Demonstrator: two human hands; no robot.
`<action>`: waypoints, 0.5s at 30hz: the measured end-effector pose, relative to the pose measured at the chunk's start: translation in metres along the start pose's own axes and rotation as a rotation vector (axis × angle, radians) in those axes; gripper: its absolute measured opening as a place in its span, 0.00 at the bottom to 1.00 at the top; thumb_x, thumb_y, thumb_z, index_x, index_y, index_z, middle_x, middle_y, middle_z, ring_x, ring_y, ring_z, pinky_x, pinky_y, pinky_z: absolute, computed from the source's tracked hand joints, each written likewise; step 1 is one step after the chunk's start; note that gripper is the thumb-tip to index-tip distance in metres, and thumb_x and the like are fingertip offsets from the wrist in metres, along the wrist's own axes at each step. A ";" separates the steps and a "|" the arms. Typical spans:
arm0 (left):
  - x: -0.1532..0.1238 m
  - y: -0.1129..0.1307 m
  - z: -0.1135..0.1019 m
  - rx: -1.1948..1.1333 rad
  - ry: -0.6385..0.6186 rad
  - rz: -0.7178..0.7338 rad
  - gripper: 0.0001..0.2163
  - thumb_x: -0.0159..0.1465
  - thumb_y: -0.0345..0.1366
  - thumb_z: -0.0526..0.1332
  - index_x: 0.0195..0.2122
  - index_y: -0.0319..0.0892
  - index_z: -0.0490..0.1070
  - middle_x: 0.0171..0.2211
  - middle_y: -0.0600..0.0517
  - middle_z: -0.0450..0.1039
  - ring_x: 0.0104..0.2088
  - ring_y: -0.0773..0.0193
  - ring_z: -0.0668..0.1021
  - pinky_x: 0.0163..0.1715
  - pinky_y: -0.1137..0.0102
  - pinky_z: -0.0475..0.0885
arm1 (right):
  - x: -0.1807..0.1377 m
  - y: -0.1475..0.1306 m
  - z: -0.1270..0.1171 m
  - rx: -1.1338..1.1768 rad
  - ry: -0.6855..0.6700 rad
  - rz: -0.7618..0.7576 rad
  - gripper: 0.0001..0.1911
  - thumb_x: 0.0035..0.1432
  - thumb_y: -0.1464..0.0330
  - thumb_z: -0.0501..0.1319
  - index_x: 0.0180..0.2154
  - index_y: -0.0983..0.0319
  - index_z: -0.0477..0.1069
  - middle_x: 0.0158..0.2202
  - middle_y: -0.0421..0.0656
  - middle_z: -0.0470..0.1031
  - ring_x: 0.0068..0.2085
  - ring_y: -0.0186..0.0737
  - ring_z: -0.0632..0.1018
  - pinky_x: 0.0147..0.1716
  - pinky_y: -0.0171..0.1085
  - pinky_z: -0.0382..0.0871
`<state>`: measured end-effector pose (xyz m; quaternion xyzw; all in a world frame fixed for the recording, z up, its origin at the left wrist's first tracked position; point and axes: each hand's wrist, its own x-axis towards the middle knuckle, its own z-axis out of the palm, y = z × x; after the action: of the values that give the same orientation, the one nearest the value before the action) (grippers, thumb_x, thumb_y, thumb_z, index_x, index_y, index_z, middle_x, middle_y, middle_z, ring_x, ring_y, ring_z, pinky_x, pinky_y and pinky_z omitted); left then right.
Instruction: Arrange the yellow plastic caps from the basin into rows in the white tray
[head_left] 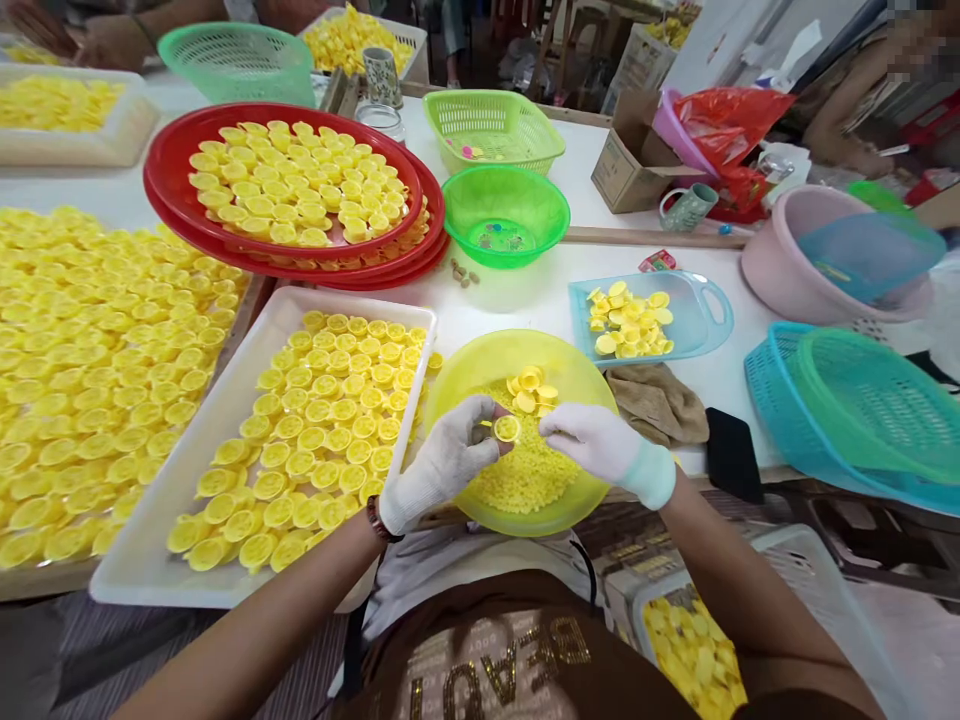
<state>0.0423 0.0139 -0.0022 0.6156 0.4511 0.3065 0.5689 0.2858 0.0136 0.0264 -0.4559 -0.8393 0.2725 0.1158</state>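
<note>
My left hand (450,455), in a white glove with bare fingertips, pinches a small round yellow plastic cup (507,429) over a yellow bowl (457,375). Its open face points up toward me. My right hand (592,440), also gloved in white, is just right of the cup with thumb and fingers pressed together; whatever they hold, if anything, is hidden. Small yellow pellets (525,485) fill the bowl's lower part, and several loose yellow cups (532,388) lie on them. Left of the bowl, a white tray (124,560) bears rows of yellow cups with filled-looking faces.
Stacked red trays (169,215) of yellow cups stand at back left, beside a green bowl (506,215). A blue scoop-like tray (694,335) holds yellow pieces; a brown cloth (656,400) and dark phone-like slab (733,455) lie nearer. Blue-green baskets (862,410) sit at right. Other people work around the table.
</note>
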 end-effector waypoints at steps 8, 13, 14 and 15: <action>-0.003 0.002 0.012 0.195 0.212 0.163 0.10 0.61 0.29 0.61 0.45 0.42 0.69 0.41 0.50 0.78 0.39 0.62 0.80 0.42 0.66 0.77 | 0.022 -0.044 0.006 -0.107 0.203 -0.017 0.13 0.64 0.64 0.61 0.50 0.58 0.75 0.44 0.48 0.80 0.45 0.48 0.79 0.48 0.46 0.73; -0.027 0.011 0.009 0.318 0.216 0.229 0.22 0.61 0.27 0.62 0.56 0.41 0.65 0.47 0.47 0.78 0.44 0.60 0.81 0.48 0.63 0.77 | 0.025 -0.045 0.016 -0.116 0.135 -0.126 0.14 0.66 0.65 0.57 0.49 0.60 0.75 0.44 0.49 0.81 0.42 0.49 0.81 0.43 0.47 0.75; -0.036 0.011 0.003 0.355 0.220 0.243 0.25 0.61 0.27 0.63 0.60 0.40 0.62 0.49 0.45 0.77 0.44 0.60 0.81 0.49 0.63 0.77 | 0.027 -0.044 0.017 -0.126 0.115 -0.157 0.13 0.65 0.65 0.56 0.47 0.61 0.74 0.42 0.49 0.81 0.39 0.48 0.81 0.41 0.46 0.75; -0.047 0.010 -0.004 0.404 0.242 0.255 0.27 0.62 0.29 0.64 0.62 0.40 0.60 0.51 0.44 0.76 0.45 0.59 0.81 0.50 0.62 0.77 | 0.031 -0.043 0.017 -0.138 0.098 -0.189 0.13 0.65 0.65 0.56 0.47 0.61 0.74 0.40 0.49 0.81 0.37 0.47 0.81 0.39 0.45 0.75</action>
<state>0.0217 -0.0261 0.0152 0.7274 0.4866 0.3510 0.3331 0.2310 0.0143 0.0356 -0.3943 -0.8887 0.1792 0.1504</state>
